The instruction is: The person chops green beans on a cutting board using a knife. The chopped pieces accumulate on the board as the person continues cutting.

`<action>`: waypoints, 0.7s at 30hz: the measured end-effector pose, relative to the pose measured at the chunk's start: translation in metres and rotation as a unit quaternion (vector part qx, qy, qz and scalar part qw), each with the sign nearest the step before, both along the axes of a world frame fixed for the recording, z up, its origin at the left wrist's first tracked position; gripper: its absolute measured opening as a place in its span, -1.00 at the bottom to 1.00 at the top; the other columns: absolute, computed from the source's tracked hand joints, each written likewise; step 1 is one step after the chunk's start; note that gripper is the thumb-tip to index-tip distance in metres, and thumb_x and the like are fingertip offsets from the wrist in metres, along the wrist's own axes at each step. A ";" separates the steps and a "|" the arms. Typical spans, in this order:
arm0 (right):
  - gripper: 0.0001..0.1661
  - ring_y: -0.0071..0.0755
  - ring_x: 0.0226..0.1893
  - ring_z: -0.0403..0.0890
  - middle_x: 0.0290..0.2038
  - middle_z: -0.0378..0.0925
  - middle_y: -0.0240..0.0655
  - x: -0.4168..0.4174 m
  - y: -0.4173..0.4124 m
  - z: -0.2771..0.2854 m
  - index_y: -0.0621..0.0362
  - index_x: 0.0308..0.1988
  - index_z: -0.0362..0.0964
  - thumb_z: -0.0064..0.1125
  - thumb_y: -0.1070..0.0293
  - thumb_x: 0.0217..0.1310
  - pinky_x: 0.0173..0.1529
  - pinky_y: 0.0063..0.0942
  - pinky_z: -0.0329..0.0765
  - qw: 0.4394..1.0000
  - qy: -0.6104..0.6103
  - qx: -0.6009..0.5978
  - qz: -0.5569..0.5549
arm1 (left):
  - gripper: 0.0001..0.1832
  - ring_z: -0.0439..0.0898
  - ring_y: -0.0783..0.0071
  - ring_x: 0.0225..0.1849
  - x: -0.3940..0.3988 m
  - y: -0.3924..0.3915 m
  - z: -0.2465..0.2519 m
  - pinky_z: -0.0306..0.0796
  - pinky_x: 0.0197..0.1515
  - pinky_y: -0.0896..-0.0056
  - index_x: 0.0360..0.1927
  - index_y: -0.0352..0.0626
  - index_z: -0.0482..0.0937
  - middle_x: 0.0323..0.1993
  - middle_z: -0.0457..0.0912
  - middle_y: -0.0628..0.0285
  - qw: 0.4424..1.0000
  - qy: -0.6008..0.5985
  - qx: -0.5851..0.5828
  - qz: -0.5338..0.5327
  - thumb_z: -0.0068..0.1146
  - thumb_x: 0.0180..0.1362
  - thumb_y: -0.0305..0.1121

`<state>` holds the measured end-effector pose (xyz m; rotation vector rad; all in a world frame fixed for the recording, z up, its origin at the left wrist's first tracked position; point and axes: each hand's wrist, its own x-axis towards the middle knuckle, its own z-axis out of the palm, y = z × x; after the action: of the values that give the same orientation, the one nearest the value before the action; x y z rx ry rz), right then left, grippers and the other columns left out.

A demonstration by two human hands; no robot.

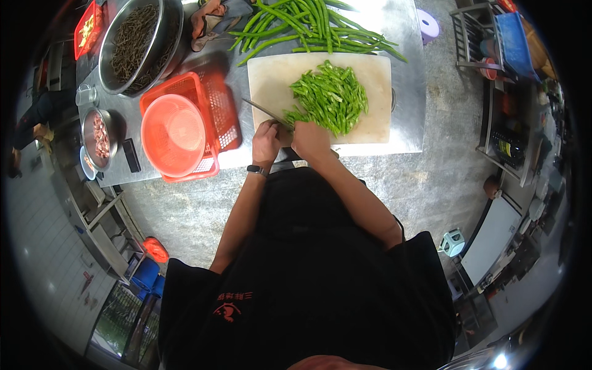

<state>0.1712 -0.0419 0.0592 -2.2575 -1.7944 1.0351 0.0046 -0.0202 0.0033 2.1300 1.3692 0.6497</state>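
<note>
My right hand point(312, 140) grips a kitchen knife point(264, 110) by its handle, which its fingers mostly cover. The blade slants up and left across the near left part of a white cutting board point(377, 69). Close against the blade, my left hand point(266, 140) rests at the board's near edge with curled fingers. Whatever those fingers may hold is hidden. A heap of slant-cut green beans point(330, 95) covers the middle and right of the board, touching the knife side. Beyond the board lie long whole green beans point(314, 21) on the steel table point(407, 120).
Left of the board, a pink colander point(173, 134) sits in a red plastic basket point(199, 85). Farther left are a black phone point(131, 156), a steel bowl of cut meat point(111, 157) and a large bowl of dark strands point(134, 44). Another person point(39, 111) is at far left.
</note>
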 end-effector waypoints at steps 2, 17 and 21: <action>-0.84 0.18 -0.36 0.77 -0.41 0.71 0.00 0.005 0.004 0.025 0.13 -0.31 0.62 0.36 0.42 0.00 -0.25 0.02 0.69 1.000 0.012 -0.013 0.022 | -0.74 0.69 -0.01 0.00 0.000 0.004 0.004 0.62 0.03 0.12 -0.16 -0.27 0.70 -0.06 0.72 0.04 1.000 0.010 0.001 0.010 0.18 0.05 -0.64; -0.86 0.16 -0.26 0.80 -0.32 0.75 -0.01 -0.007 0.002 0.019 0.18 -0.34 0.68 0.35 0.37 0.08 -0.14 -0.02 0.72 1.000 0.014 0.001 0.005 | -0.84 0.70 -0.08 -0.18 -0.001 0.000 0.005 0.59 -0.15 0.10 -0.21 -0.22 0.71 -0.18 0.71 0.02 0.997 -0.030 -0.042 0.063 0.28 0.10 -0.57; -0.82 0.16 -0.25 0.79 -0.31 0.74 0.01 -0.009 0.021 0.000 0.18 -0.30 0.67 0.34 0.32 0.12 -0.12 0.00 0.71 0.998 0.039 -0.053 -0.011 | -0.84 0.72 0.01 -0.22 -0.003 0.004 -0.003 0.60 -0.18 0.18 -0.20 -0.24 0.70 -0.22 0.70 0.04 0.996 -0.014 -0.062 0.062 0.27 0.12 -0.60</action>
<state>0.1620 -0.0209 0.0589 -2.2556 -1.7189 1.2234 0.0017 -0.0161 0.0005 1.9442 1.4944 0.6232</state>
